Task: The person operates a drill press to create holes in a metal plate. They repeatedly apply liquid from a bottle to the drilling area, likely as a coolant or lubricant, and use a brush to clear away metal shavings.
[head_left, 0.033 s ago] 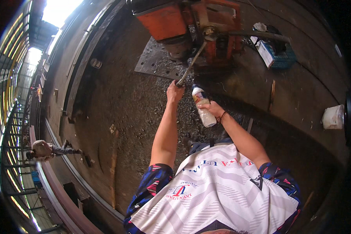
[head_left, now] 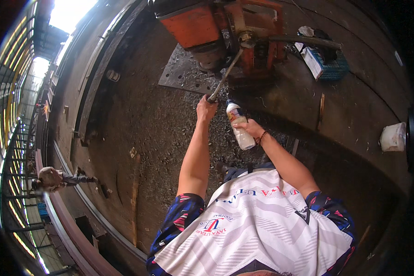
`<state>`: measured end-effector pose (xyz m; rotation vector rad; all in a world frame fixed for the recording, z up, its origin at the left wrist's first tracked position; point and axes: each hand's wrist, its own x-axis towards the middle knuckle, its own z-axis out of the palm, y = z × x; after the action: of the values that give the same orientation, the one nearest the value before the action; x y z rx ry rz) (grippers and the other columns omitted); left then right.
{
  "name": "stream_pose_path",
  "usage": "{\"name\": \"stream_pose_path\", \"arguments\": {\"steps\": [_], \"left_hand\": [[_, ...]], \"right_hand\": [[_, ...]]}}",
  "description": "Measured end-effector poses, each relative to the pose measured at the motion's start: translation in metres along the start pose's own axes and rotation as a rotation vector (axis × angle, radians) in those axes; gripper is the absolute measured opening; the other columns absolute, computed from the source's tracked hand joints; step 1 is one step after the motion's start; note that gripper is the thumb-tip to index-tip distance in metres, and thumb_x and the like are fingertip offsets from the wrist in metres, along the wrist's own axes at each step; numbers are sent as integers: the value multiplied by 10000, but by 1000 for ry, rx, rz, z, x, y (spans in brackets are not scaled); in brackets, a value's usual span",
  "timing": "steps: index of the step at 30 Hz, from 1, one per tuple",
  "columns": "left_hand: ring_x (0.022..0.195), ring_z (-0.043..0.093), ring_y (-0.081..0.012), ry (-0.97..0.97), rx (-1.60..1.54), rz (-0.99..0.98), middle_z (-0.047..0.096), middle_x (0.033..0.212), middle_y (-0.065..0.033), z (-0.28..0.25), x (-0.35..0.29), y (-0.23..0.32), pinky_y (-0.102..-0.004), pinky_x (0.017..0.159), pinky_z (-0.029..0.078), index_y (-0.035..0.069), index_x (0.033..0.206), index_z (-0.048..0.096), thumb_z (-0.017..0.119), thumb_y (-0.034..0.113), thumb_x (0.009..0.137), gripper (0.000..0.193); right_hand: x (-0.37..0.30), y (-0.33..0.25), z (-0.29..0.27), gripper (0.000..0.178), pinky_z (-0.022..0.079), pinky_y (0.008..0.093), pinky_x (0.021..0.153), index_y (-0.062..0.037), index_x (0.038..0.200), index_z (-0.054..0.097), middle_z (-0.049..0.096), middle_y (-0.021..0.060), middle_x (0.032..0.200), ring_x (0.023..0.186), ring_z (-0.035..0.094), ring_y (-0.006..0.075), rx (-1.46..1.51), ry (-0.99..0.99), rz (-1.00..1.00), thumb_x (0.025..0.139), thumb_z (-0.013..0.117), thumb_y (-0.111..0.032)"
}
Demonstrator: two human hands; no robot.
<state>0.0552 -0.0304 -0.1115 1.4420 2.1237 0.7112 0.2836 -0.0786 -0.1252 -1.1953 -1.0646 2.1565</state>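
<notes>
My left hand (head_left: 206, 109) is closed around the end of a long metal lever (head_left: 225, 78). The lever runs up to the hub of an orange drilling machine (head_left: 191, 27), and another lever (head_left: 303, 40) sticks out to the right from that hub. In my right hand (head_left: 249, 129) is a clear plastic bottle (head_left: 242, 136) with whitish liquid inside, its neck tilted up toward the machine. Beneath the machine lies a steel plate (head_left: 172, 76) with round holes, strewn with metal shavings.
Metal chips (head_left: 170, 124) litter the dark floor. At the right stand a blue crate (head_left: 333, 69) with things on it and a white container (head_left: 393, 138). Long steel beams (head_left: 89, 87) lie to the left. Farther left, another person (head_left: 53, 178) bends over.
</notes>
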Motion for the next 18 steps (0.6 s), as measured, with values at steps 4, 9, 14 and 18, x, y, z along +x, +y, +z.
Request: {"name": "stream_pose_path", "arguments": {"steps": [4, 9, 14, 18], "left_hand": [[1065, 603, -371, -3, 6, 0, 661, 1096, -179, 2, 3, -2, -444, 874, 481, 66, 1125, 614, 713, 252, 755, 426], [1065, 602, -375, -13, -35, 4, 659, 1093, -187, 3, 0, 2, -447, 873, 478, 51, 1122, 611, 715, 255, 752, 434], [1051, 607, -380, -8, -1, -6, 662, 1080, -195, 5, 2, -5, -448, 865, 481, 46, 1111, 615, 710, 264, 752, 430], [1028, 616, -384, -13, 17, 9, 667, 1063, -198, 6, 2, -4, -455, 859, 484, 41, 1110, 616, 703, 268, 755, 431]], "right_hand": [[-1, 1, 2, 271, 522, 326, 547, -37, 946, 646, 645, 61, 764, 607, 635, 179, 48, 1, 8, 795, 746, -237], [0, 1, 1, 303, 517, 322, 549, -38, 957, 645, 643, 59, 761, 611, 634, 174, 49, 1, 13, 786, 754, -263], [-13, -15, 6, 341, 513, 319, 599, -41, 966, 669, 673, 55, 825, 666, 645, 163, -61, 27, 27, 742, 774, -276], [-11, -12, 3, 357, 514, 320, 601, -40, 978, 667, 675, 58, 830, 671, 646, 162, -67, 28, 7, 736, 780, -278]]}}
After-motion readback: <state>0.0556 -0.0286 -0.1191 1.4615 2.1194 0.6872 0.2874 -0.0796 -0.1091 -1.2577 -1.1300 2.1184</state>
